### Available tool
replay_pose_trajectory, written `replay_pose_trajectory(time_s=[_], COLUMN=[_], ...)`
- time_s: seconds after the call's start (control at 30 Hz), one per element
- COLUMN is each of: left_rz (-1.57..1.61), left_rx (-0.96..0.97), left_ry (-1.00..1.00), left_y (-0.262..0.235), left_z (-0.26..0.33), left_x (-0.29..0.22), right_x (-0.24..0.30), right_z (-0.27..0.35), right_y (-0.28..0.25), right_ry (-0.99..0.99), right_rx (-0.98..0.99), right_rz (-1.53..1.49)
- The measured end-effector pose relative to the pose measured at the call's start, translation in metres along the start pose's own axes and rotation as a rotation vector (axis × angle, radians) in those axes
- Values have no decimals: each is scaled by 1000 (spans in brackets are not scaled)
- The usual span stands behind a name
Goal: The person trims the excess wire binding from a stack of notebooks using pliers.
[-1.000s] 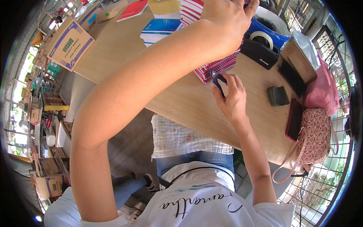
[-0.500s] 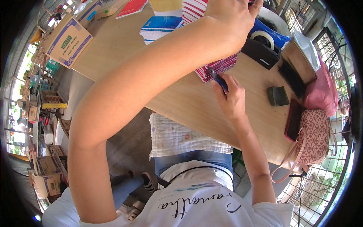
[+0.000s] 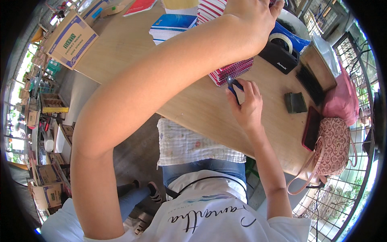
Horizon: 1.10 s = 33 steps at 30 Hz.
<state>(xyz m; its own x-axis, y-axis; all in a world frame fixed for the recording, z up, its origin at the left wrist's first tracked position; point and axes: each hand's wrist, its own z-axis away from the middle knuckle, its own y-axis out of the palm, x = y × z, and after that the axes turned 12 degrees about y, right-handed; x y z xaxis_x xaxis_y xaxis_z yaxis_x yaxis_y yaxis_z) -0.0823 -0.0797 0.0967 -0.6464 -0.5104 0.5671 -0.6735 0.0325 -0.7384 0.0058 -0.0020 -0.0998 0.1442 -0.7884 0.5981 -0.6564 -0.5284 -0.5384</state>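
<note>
My left arm stretches across the table, and my left hand (image 3: 258, 20) is over the far side by a tall stack of red-and-white notebooks (image 3: 211, 11). The top edge cuts off its fingers, so what they touch is hidden. In my right hand (image 3: 249, 105) is a pair of small wire cutters (image 3: 230, 84) with dark blue handles, spread apart. Their tip is at the near edge of a low stack of red spiral notebooks (image 3: 219, 77), partly hidden under my left forearm. Blue-covered notebooks (image 3: 173, 23) are stacked left of the tall stack.
Right of the notebooks stand a black tape dispenser (image 3: 278, 58), a brush (image 3: 310, 84) and a dark green block (image 3: 295, 103). A phone (image 3: 311, 129) and patterned pink bag (image 3: 333, 147) lie at the right edge. A carton (image 3: 72, 42) sits at the far left; a person's leg (image 3: 139, 200) shows below.
The cutters' handles have spread apart in my right hand, and the tool has shifted slightly. My left hand has moved a little to the right.
</note>
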Motion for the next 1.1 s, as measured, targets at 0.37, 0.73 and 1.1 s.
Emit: replay_pose_trajectory(time_s=[0.37,0.73,1.1], left_rz=[15,34,-5], left_rx=[61,16,-24], left_ry=[3,-8,-63], left_y=[-5,-2,6], left_z=[0,3,-2], left_x=[1,1,-4], right_x=[-12,9,5], right_z=[-19,2,4], right_y=[-5,1,-2], right_ry=[1016,162,233], right_rx=[695,168,217], right_rz=[-1021,-144,-198])
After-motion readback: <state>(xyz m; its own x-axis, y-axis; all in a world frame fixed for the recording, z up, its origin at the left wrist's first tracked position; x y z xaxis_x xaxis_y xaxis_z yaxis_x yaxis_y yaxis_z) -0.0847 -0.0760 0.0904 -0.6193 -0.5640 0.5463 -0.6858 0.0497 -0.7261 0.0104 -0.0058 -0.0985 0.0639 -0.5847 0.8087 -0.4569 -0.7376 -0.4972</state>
